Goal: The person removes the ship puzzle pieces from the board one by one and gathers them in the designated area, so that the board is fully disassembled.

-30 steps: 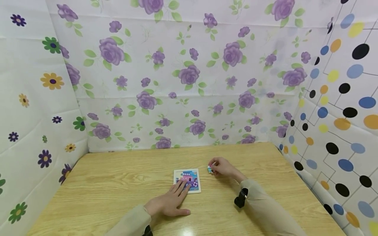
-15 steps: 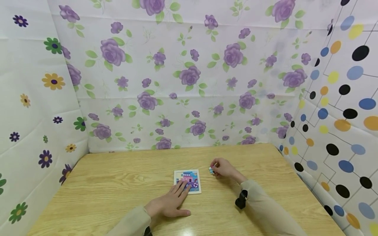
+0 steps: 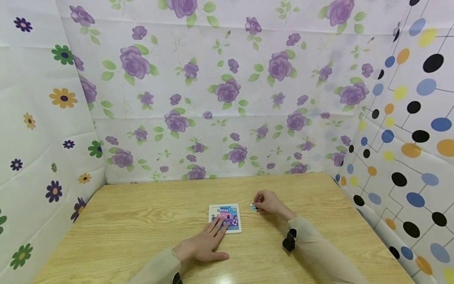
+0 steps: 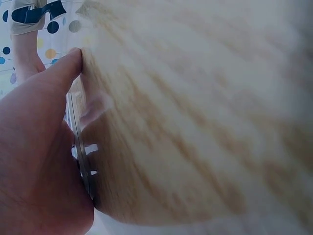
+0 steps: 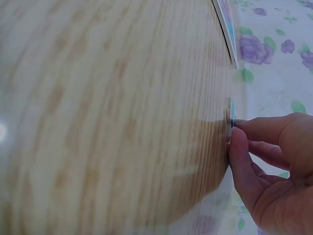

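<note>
White tray [image 3: 239,221] — pink ship puzzle [image 3: 229,214] inside — striped piece [image 3: 253,206] apart.

And here you are in long, plain beige: the left sleeve [image 3: 156,268] runs right down to your bare left hand [image 3: 203,244], and the right sleeve [image 3: 324,250] matches it, softly creased, above your bare right hand [image 3: 268,202]. Over that right cuff you're wearing a chunky black wrist device [image 3: 290,239], rounded at one end in the left wrist view, while below your left cuff peeks another black unit [image 3: 177,278], mostly cut off.
</note>
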A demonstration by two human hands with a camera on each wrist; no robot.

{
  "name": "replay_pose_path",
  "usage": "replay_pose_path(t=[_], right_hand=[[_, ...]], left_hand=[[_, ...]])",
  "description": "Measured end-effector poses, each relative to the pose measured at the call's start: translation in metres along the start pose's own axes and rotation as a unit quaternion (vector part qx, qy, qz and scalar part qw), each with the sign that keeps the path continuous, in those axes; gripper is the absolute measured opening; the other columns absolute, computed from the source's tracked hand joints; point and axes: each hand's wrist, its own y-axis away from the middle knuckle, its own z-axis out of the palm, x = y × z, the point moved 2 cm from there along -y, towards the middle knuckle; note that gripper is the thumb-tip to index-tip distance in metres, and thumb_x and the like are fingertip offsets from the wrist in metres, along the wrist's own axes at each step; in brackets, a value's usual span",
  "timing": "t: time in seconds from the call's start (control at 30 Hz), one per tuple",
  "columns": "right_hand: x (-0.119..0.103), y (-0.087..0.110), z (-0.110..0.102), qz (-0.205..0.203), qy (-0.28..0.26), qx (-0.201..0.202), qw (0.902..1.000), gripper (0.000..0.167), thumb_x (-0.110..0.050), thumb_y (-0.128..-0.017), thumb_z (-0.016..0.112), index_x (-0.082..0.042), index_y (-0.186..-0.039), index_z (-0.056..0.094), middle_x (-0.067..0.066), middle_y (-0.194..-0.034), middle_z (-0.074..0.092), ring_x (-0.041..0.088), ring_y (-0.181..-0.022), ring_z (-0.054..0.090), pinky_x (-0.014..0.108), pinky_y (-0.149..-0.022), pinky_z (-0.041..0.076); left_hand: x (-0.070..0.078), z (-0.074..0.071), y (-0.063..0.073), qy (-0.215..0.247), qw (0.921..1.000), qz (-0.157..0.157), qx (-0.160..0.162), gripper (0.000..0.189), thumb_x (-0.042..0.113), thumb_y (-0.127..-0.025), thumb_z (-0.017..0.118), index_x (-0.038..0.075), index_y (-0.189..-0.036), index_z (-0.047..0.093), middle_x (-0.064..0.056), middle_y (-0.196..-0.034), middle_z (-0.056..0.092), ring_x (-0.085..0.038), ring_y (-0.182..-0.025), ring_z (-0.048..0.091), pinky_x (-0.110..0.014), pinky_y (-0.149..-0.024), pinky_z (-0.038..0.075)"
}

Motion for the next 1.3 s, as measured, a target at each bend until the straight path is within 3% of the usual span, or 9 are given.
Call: replay_pose_path(t=[0.7, 1.0, 1.3], right_hand=[[0.005, -0.005, -0.005, -0.005, 0.021, 0.006, 0.9997, 0.007, -0.004, -0.088, 0.068, -0.005, -0.082, 0.066, 0.004, -0.063, 0.061, 0.010, -0.047, 0.056, 0.021, -0.045, 0.046], [0.005, -0.001, -0.009, -0.010, 0.026, 0.008, 0.9996, 0.006, -0.008, -0.091, 0.066, -0.004, -0.086, 0.068, 0.005, -0.073, 0.065, 0.012, -0.056, 0.057, 0.023, -0.050, 0.046], [-0.001, -0.002, -0.013, -0.025, 0.002, 0.010, 0.9996, 0.020, -0.016, -0.099, 0.055, -0.002, -0.102, 0.068, 0.011, -0.083, 0.066, 0.018, -0.055, 0.056, 0.027, -0.049, 0.044]], left_hand=[[-0.002, 0.002, 0.001, 0.005, 1.0000, -0.002, 0.002, 0.095, 0.067, -0.093, 0.040, 0.010, -0.157, 0.000, -0.015, -0.163, -0.009, -0.034, -0.151, -0.008, -0.053, -0.121, 0.010], [0.000, 0.001, 0.001, 0.002, 1.0000, 0.005, 0.004, 0.094, 0.065, -0.094, 0.042, 0.008, -0.157, 0.001, -0.017, -0.163, -0.007, -0.036, -0.150, -0.006, -0.055, -0.120, 0.013], [0.001, -0.001, 0.001, -0.002, 1.0000, 0.005, 0.007, 0.094, 0.064, -0.094, 0.043, 0.008, -0.156, 0.001, -0.018, -0.163, -0.007, -0.036, -0.150, -0.006, -0.054, -0.120, 0.013]])
